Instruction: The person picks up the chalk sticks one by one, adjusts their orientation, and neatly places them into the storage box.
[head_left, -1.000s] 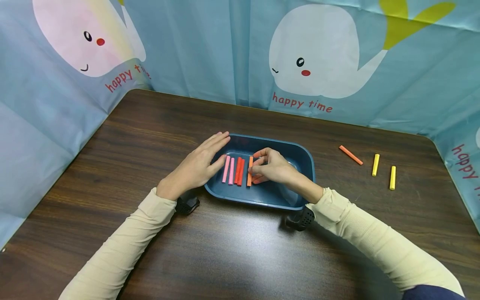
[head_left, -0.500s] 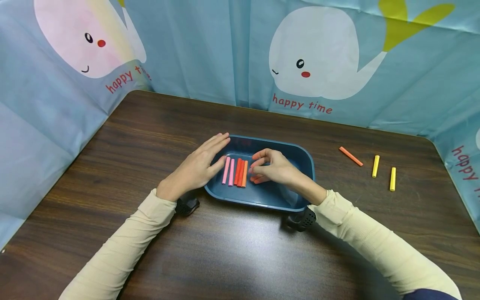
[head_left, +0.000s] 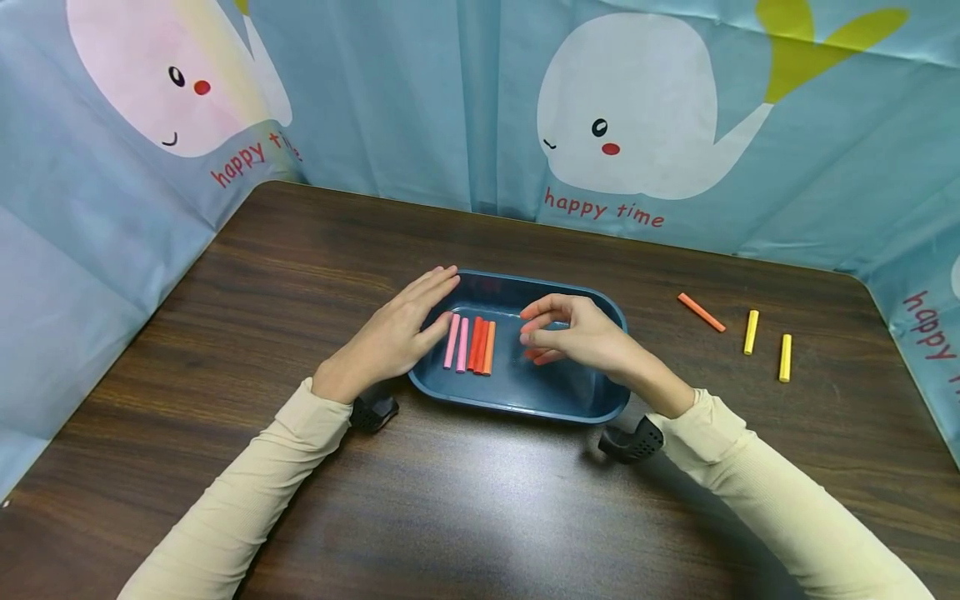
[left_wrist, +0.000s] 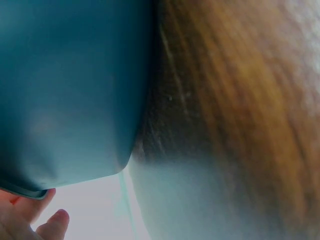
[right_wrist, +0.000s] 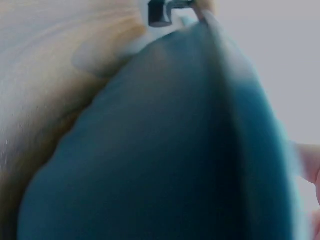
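Observation:
A dark blue plastic tray (head_left: 517, 407) stands on the table. My left hand (head_left: 386, 337) holds its left end, the thumb inside the rim and the fingers along the outside; fingertips show past the rim in the left wrist view. Inside lie chalk-like sticks side by side: pink sticks (head_left: 462, 346), red sticks (head_left: 477, 346) and an orange stick (head_left: 489, 348) against the red. My right hand (head_left: 581, 333) hovers over the tray's right half, fingers loosely bent, with nothing between them and apart from the sticks.
Right of the tray, an orange-red stick (head_left: 701, 312) and two yellow sticks, a nearer one (head_left: 785, 358) and a farther one (head_left: 751, 332), lie on the brown wooden table (head_left: 480, 517). A blue curtain (head_left: 420, 100) with whales hangs behind the table's back edge.
My right hand slid the orange stick left against the red ones, let it go and moved away to the right. The left hand has stayed on the tray's left end.

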